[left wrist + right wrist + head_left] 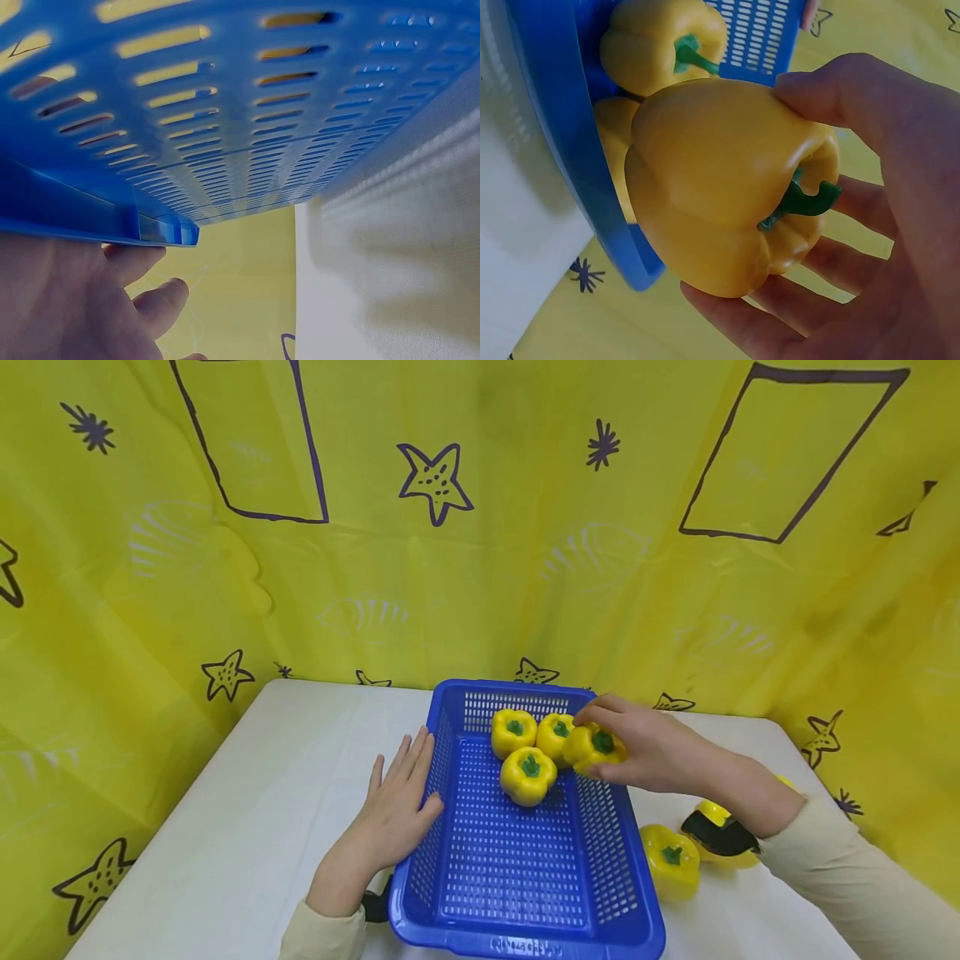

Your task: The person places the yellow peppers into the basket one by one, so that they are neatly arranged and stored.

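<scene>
Small lettering (527, 947) stands on the near rim of the blue basket (442, 937), too blurred to read.

White tabletop (247, 827) left of the left fingers (418, 764); left wrist view shows soft shadows on it. Yellow curtain (495, 572) beyond both sets of fingers, also along left and right sides. Prints on it: dotted star (437, 481) beyond left fingers, dark burst (603, 444) beyond right fingers (600, 713), pale fish outline (596, 560) below burst, four-sided outline (791, 456) farther right, larger star (95, 887) well left of left fingers.
</scene>
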The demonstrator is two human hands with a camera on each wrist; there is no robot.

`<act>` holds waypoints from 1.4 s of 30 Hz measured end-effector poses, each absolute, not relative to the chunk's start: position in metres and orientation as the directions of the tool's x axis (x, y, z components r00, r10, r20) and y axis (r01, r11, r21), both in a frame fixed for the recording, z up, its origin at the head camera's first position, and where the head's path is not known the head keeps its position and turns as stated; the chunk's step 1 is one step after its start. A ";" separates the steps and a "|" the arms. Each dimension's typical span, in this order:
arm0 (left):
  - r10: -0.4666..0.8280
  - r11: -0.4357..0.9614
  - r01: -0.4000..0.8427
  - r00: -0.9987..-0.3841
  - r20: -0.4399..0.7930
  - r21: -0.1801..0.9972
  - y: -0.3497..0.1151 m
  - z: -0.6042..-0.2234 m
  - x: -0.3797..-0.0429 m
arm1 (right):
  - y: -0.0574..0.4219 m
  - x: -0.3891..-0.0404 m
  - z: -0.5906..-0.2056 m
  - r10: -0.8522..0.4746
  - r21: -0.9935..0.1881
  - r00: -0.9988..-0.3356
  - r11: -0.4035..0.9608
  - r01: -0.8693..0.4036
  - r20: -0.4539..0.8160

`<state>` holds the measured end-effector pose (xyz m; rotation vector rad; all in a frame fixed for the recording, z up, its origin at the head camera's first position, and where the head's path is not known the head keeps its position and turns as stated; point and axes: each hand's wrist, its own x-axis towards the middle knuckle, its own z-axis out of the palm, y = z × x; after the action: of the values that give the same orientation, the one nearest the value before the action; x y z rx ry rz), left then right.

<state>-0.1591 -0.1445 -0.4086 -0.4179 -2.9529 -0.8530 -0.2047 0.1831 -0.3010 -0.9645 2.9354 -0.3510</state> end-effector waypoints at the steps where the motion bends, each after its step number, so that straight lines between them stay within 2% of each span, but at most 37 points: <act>1: 0.245 0.812 0.267 -0.963 0.111 0.519 -0.144 -0.409 -0.159 | 0.181 -0.205 -0.302 -0.596 -0.219 -0.802 0.779 -0.587 0.032; 9: 0.243 0.814 0.263 -0.964 0.107 0.518 -0.144 -0.408 -0.159 | 0.168 -0.204 -0.311 -0.609 -0.244 -0.789 0.780 -0.577 -0.082; 27: 0.243 0.811 0.259 -0.965 0.101 0.524 -0.144 -0.407 -0.159 | 0.158 -0.208 -0.321 -0.701 -0.218 -0.696 0.711 -0.668 -0.155; 42: 0.240 0.809 0.259 -0.965 0.106 0.527 -0.144 -0.409 -0.160 | 0.151 -0.224 -0.341 -0.683 -0.209 -0.698 0.731 -0.650 -0.216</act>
<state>-0.1596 -0.1441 -0.4085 -0.4079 -2.9559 -0.8687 -0.2239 0.1510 -0.3407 -1.0465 2.6563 -0.1687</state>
